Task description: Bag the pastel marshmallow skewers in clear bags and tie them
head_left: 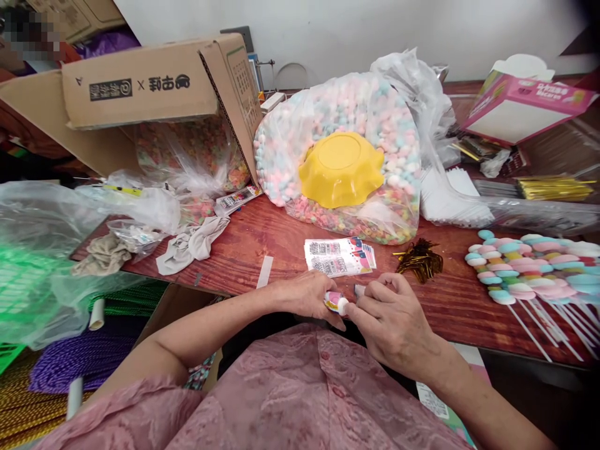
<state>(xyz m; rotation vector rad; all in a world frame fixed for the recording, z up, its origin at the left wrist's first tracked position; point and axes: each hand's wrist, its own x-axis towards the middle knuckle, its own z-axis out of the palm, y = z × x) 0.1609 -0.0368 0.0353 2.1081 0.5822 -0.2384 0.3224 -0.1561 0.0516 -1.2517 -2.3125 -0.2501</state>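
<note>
My left hand (312,297) is closed around a small pink, yellow and white wrapped piece (334,301), which looks like a marshmallow stick seen end-on. Its round white end points towards my right hand (391,319). The right fingers are curled, with one fingertip against that white end; a small greyish bit shows by the index finger, too small to name. Just beyond my hands lie printed labels (328,257) in a loose stack. Gold twist ties (422,259) form a pile past my right knuckles. To the right, marshmallow sticks (529,262) lie heaped with white sticks towards me.
A yellow wavy-edged bowl (344,165) sits upside down on a big bag of marshmallows (281,144). At left stands an open cardboard box (140,81) holding bagged candy. Crumpled gloves (190,247), a pink carton (529,103) and coiled cords (79,362) surround the work place.
</note>
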